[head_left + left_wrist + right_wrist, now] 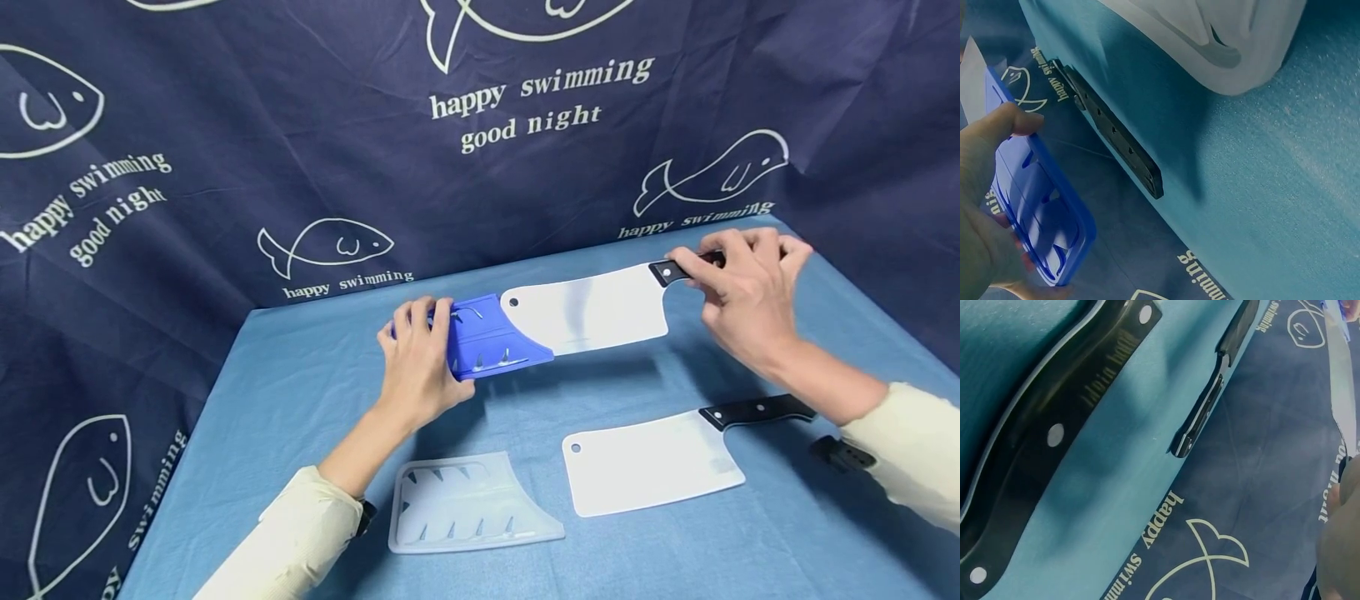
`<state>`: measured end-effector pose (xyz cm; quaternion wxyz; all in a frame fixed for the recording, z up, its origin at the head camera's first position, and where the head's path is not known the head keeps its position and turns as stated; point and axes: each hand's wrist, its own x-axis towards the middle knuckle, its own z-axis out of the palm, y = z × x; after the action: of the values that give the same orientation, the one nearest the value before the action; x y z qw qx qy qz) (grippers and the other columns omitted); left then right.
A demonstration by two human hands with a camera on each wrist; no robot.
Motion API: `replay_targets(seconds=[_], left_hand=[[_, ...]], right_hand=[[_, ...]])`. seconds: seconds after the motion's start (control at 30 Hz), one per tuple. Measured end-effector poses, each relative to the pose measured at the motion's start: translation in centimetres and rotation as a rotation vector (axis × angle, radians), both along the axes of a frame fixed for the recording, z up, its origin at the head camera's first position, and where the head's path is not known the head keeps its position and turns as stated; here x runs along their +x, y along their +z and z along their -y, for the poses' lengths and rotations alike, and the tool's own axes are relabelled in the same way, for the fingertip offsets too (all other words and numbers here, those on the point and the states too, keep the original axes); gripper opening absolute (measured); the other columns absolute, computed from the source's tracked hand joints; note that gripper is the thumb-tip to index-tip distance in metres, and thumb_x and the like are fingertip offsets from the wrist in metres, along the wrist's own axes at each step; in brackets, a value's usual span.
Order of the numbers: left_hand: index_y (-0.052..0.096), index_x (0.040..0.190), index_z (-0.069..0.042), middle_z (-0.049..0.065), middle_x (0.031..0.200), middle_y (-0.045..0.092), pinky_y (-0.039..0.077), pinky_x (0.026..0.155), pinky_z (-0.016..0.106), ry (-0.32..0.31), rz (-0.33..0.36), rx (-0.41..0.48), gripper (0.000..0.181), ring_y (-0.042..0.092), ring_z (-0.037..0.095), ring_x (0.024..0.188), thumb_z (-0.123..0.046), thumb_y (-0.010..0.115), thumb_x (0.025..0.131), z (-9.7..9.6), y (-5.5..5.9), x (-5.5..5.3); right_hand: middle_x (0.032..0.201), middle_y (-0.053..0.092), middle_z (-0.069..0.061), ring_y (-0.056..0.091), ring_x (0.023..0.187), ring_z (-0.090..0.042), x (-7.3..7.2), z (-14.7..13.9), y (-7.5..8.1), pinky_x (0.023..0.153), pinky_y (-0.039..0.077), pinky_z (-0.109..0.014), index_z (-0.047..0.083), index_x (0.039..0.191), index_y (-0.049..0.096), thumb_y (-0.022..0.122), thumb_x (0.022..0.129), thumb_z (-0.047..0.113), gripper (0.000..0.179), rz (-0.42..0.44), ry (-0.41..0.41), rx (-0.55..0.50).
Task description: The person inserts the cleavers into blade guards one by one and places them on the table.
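Note:
My left hand (418, 367) grips a blue blade guard (491, 333) by its closed end, raised above the table. A cleaver (600, 308) is held by its black handle in my right hand (753, 292). The front end of its blade lies right at the guard's curved mouth, with the hole in the blade's corner still showing. On the table below lie a second cleaver (652, 467), its black handle toward the right, and a translucent white blade guard (472, 504) to its left.
Blue cloth (300, 400) covers the table. A dark curtain (465, 192) with fish drawings hangs behind and at the sides. Near the far edge, a slim knife (1204, 406) in a black sheath (1113, 134) shows in the wrist views.

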<state>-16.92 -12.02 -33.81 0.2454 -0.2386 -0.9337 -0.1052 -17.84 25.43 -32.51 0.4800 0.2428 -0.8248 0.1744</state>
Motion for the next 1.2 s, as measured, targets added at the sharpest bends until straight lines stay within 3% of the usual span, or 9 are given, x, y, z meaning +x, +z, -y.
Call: replay_targets(seconds=[0.17,0.47,0.67,0.8,0.9,0.97,1.2], left_hand=[[0.043,0.133,-0.005,0.017,0.127,0.042,0.032,0.085,0.062,-0.016,0.000,-0.019,0.103,0.036,0.038,0.119,-0.036,0.090,0.048,0.1,0.1,0.0],[0.044,0.131,-0.008,0.015,0.125,0.045,0.031,0.089,0.065,-0.077,-0.009,-0.158,0.104,0.039,0.037,0.118,-0.038,0.090,0.043,-1.0,0.2,-0.1],[0.046,0.132,-0.012,0.013,0.128,0.044,0.030,0.089,0.063,-0.058,0.002,-0.139,0.103,0.037,0.036,0.120,-0.037,0.090,0.043,-0.8,-0.2,0.0],[0.046,0.133,-0.011,0.014,0.127,0.044,0.032,0.084,0.061,-0.045,0.022,-0.085,0.102,0.037,0.036,0.119,-0.039,0.089,0.045,-0.7,-0.1,0.2],[0.045,0.133,-0.008,0.015,0.127,0.043,0.033,0.082,0.059,-0.031,0.031,-0.059,0.102,0.037,0.037,0.119,-0.041,0.090,0.047,-0.8,0.3,0.3],[0.045,0.132,-0.007,0.015,0.126,0.042,0.032,0.082,0.059,-0.026,0.028,-0.069,0.102,0.036,0.037,0.118,-0.040,0.091,0.047,-0.9,0.6,0.3],[0.044,0.128,-0.005,0.016,0.123,0.044,0.033,0.079,0.063,0.007,0.044,-0.116,0.103,0.037,0.039,0.115,-0.041,0.091,0.044,-1.2,0.8,0.6]], right_hand=[[0.094,0.056,-0.023,0.040,0.087,-0.049,0.0,-0.2,-0.3,0.081,0.015,-0.068,0.012,0.103,0.072,0.047,0.082,-0.010,0.039,0.006,0.008,0.012],[0.098,0.055,-0.022,0.041,0.088,-0.048,0.0,-0.5,-1.0,0.080,0.016,-0.068,0.016,0.110,0.069,0.032,0.066,-0.011,0.063,0.055,0.042,0.111],[0.097,0.056,-0.020,0.042,0.088,-0.047,0.0,-0.3,-1.7,0.079,0.017,-0.067,0.016,0.108,0.069,0.035,0.067,-0.012,0.060,0.074,0.030,0.102],[0.096,0.057,-0.020,0.042,0.087,-0.047,0.1,0.0,-1.9,0.078,0.018,-0.067,0.016,0.108,0.069,0.050,0.077,-0.010,0.044,0.073,0.021,0.081],[0.097,0.056,-0.019,0.042,0.088,-0.047,0.2,0.3,-1.7,0.078,0.018,-0.067,0.015,0.108,0.069,0.058,0.080,-0.008,0.038,0.080,0.014,0.056],[0.096,0.056,-0.019,0.042,0.088,-0.048,0.1,0.5,-1.6,0.079,0.018,-0.067,0.014,0.108,0.069,0.058,0.079,-0.008,0.039,0.076,0.014,0.047],[0.095,0.055,-0.023,0.040,0.085,-0.050,-0.4,1.0,-1.6,0.075,0.016,-0.067,0.011,0.108,0.070,0.041,0.067,-0.016,0.057,0.040,0.047,0.077]])
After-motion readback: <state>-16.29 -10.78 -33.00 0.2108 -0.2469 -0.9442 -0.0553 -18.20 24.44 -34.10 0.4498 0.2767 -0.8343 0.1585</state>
